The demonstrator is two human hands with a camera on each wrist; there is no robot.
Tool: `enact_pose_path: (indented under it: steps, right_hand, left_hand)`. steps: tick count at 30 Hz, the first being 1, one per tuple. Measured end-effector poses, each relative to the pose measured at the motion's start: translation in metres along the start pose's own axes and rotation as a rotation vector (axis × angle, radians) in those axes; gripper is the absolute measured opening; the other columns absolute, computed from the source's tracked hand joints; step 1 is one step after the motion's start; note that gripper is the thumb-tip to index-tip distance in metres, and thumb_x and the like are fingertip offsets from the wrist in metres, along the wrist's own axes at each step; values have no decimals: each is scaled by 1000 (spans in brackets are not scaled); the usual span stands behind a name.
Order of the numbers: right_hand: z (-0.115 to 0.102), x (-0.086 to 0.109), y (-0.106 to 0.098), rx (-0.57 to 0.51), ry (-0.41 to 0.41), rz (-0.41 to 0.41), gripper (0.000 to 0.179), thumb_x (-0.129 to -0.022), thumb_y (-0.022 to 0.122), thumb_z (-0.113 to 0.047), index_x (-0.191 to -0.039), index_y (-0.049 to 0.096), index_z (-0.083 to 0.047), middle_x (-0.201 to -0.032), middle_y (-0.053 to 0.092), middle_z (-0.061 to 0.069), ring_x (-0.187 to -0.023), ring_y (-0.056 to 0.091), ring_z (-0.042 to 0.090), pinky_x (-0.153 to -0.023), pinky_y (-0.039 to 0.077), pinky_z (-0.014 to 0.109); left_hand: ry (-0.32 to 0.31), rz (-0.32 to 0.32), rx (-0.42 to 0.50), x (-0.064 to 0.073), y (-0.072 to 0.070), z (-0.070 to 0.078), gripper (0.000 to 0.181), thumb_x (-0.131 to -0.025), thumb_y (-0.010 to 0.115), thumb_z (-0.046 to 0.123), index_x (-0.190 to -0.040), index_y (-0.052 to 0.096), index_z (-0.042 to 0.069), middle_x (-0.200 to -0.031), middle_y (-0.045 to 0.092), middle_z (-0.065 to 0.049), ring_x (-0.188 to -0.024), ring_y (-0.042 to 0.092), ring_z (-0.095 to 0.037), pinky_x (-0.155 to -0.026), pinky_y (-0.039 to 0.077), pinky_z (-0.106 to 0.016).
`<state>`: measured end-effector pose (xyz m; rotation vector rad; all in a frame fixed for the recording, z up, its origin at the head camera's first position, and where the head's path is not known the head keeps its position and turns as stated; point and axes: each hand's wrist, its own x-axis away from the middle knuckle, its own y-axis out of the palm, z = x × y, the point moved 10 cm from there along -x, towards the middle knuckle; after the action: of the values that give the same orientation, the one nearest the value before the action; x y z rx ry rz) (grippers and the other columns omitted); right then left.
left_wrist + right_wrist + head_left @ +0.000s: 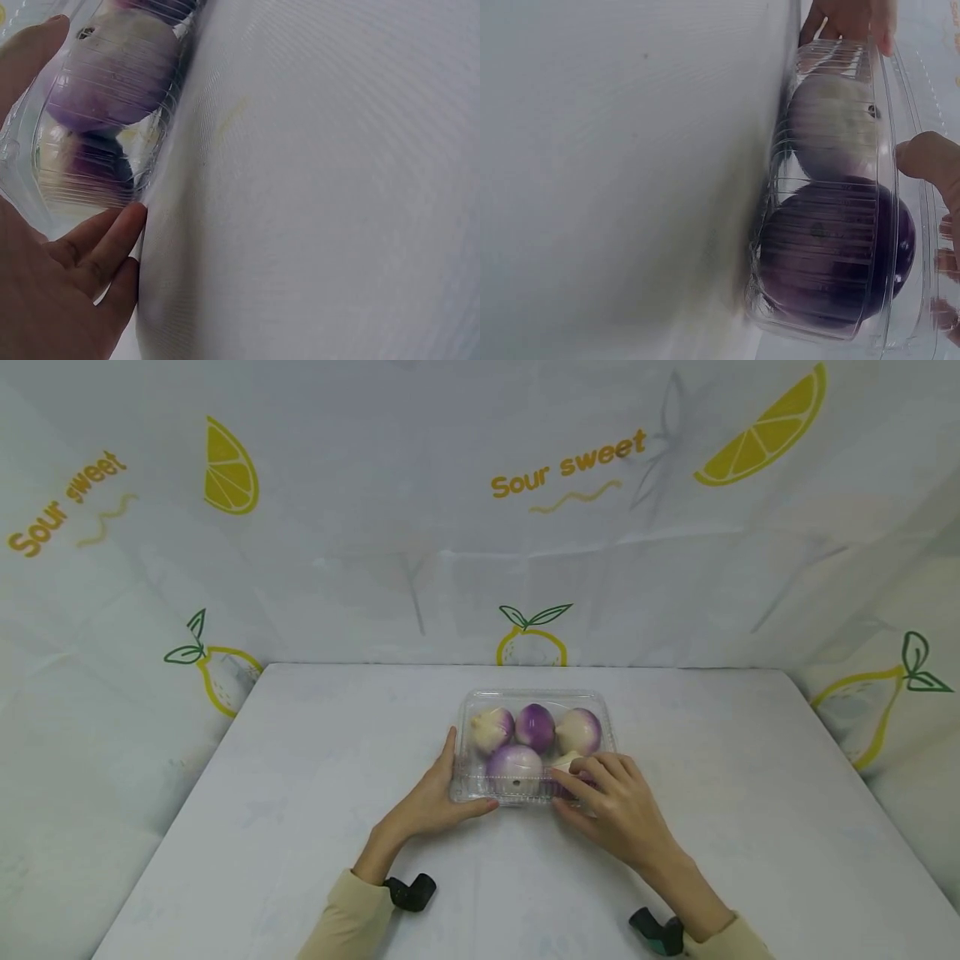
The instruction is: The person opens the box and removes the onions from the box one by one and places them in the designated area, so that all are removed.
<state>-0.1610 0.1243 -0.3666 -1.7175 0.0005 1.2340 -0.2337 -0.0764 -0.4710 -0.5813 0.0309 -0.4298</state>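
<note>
A clear plastic clamshell box (pixel 468 693) stands on the table with its lid over several purple-and-white onions (pixel 514 768). My left hand (pixel 435 797) holds the box's front left corner, fingers along the left side and thumb at the front edge. In the left wrist view, the fingertips (pixel 133 217) are low against the ribbed wall. My right hand (pixel 618 802) grips the front right rim, fingers bent over the lid, partly hiding an onion. Its thumb (pixel 930 157) shows at the lid's rim in the right wrist view, near a dark purple onion (pixel 817 255).
The white-covered table (pixel 300 760) extends to both sides of the box. Behind it hangs a white cloth (pixel 375 585) printed with lemons and lettering. Black wrist cameras (pixel 411 892) sit on both forearms, close to the beige sleeves (pixel 348 914).
</note>
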Motion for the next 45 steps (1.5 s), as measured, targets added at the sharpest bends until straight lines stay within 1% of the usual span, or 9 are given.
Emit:
enact_pose_path:
  steps: [3,5,6,8,10,17,25,33,45]
  right_hand:
    - [-2,-3,1,0,-4,9,36,-105,54,-39,-106,79,-14,-90,63,2,-89,58,24,-80,48,42]
    - [-4,-6,3,-3,-8,14,23,-96,68,-32,-105,79,-14,-90,63,2,-88,58,23,-79,48,41]
    - [-6,-7,4,-1,-12,14,22,-89,74,-29,-105,79,-14,-90,63,1,-88,59,23,-79,48,41]
    - [-9,-11,7,3,-20,9,30,-77,82,-24,-105,79,-14,-91,64,1,-87,59,22,-78,49,40]
    - [-12,-14,9,5,-29,16,37,-69,86,-19,-105,79,-15,-92,65,1,-84,59,21,-77,49,40]
    - [-22,-21,8,27,-66,73,47,-59,93,-16,-104,79,-15,-93,67,1,-80,58,19,-73,47,39]
    - [-26,-25,11,50,-79,86,46,-59,93,-17,-102,80,-16,-91,67,0,-82,59,19,-74,47,39]
    - [-31,-28,16,63,-107,95,44,-59,93,-17,-101,81,-17,-90,67,0,-84,59,20,-76,50,37]
    - [-35,-29,26,90,-116,82,37,-64,90,-20,-100,82,-19,-87,67,0,-85,61,21,-78,53,35]
  left_hand:
    - [8,-1,2,0,0,1,130,-83,82,49,-163,-12,6,-172,-2,-19,-159,9,-38,-127,19,-57]
    - [14,2,10,0,1,2,128,-85,81,47,-163,-11,5,-172,-1,-21,-159,10,-39,-127,19,-58]
    - [18,4,14,1,1,2,128,-85,81,46,-163,-11,4,-172,0,-22,-159,11,-40,-127,19,-58]
    - [18,7,17,1,1,2,126,-86,80,45,-163,-10,4,-172,1,-22,-159,12,-40,-127,20,-58]
    - [21,12,19,0,2,2,126,-86,80,45,-163,-10,3,-171,2,-23,-158,13,-41,-126,20,-59]
    - [21,14,23,0,2,1,126,-86,79,47,-163,-11,5,-172,3,-21,-158,14,-40,-126,22,-59]
    - [14,24,35,2,1,2,124,-86,80,44,-163,-10,4,-172,3,-23,-158,15,-43,-125,22,-61]
    - [5,23,30,2,1,0,124,-87,78,48,-163,-9,4,-172,4,-22,-158,14,-42,-125,22,-61]
    - [-2,37,29,4,2,-3,121,-88,77,46,-164,-9,6,-171,6,-25,-157,16,-43,-125,22,-61]
